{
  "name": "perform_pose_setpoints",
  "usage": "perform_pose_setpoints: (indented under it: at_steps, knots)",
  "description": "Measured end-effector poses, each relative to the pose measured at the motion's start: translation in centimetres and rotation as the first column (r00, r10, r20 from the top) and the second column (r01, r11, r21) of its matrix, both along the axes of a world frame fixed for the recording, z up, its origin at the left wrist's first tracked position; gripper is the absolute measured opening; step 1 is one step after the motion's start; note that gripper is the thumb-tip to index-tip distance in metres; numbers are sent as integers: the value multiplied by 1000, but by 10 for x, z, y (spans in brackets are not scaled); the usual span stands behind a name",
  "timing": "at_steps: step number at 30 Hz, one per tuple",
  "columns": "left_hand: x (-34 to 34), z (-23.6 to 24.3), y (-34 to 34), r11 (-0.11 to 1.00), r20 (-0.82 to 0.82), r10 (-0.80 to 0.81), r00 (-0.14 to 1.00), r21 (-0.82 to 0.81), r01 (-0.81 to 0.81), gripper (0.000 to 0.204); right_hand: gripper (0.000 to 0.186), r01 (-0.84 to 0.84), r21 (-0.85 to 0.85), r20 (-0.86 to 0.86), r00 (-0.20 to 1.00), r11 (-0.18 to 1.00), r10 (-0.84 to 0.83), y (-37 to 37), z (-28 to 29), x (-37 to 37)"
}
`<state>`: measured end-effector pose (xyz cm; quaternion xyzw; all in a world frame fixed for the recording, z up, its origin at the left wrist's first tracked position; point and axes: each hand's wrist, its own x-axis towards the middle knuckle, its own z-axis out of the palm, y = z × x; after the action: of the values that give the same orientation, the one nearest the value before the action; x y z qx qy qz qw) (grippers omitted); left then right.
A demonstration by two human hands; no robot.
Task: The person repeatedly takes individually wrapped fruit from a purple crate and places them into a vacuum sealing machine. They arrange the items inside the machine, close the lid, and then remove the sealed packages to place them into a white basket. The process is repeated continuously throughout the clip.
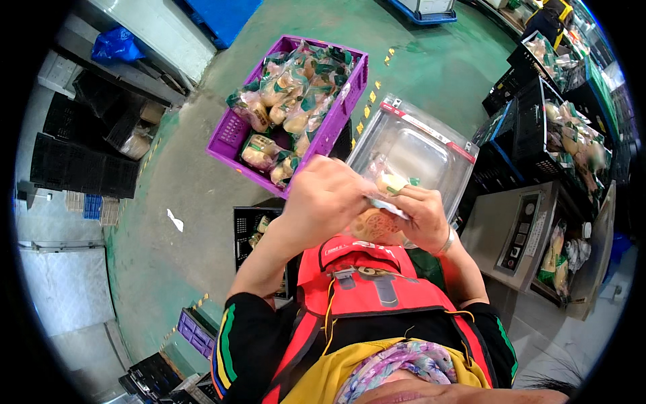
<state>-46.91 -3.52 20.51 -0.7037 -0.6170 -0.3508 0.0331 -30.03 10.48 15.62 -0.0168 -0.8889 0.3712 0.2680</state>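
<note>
Clear plastic bag [382, 195] of pale round food looks soft, light and slippery. Left hand [323, 198] and right hand [422, 217] both pinch its edges with curled fingers.

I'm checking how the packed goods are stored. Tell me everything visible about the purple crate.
The purple crate is a rectangular plastic bin with perforated, lattice-like walls. It sits tilted in the picture on the green floor, ahead of the person and to their left. It is heaped with clear sealed bags of pale, rounded produce with green printing, some rising above the rim. Neither hand touches it; its near corner is hidden behind the left hand.
</note>
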Motion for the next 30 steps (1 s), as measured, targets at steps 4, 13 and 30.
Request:
perform_pose_setpoints:
  at_steps: [4,13,30]
  knots:
    - [1,-18,-18,966,618,59,784,163,-201,83,11,118,-59,-13,993,991,-119,9,11,30]
    - [76,-80,-7,954,998,57,17,-60,294,85,11,140,-197,83,989,970,-125,3,33,42]
    - [27,-132,35,993,882,95,-461,-50,110,44,66,495,-688,388,869,531,-308,-56,-89,113]
